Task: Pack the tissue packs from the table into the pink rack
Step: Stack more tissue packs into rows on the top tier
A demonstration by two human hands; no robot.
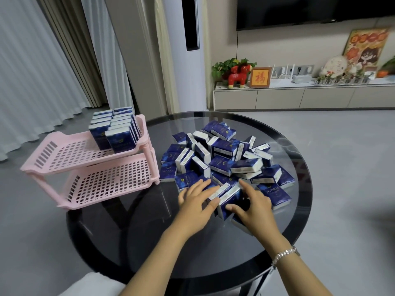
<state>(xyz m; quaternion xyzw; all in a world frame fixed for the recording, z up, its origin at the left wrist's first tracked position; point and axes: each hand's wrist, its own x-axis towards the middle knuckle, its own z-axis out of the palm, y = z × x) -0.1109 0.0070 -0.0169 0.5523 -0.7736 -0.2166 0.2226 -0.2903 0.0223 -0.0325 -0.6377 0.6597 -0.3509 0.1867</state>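
Note:
A heap of dark blue tissue packs (226, 159) lies on the round glass table (192, 248). At its near edge a few packs (227, 197) stand pressed side by side between my two hands. My left hand (197, 201) presses them from the left, fingers spread over one pack. My right hand (254, 207) holds them from the right, thumb on the front pack. The pink rack (70, 159) has two tiers and stands at the table's left edge. Several packs (116, 130) stand upright in rows at the far end of its top tier. The bottom tier holds nothing.
A low TV cabinet (299, 97) with ornaments, a red toy horse (237, 76) and a wall TV (310, 11) stand at the back. Curtains (42, 71) hang at the left. A white cloth (89, 285) shows at the bottom edge. Grey floor surrounds the table.

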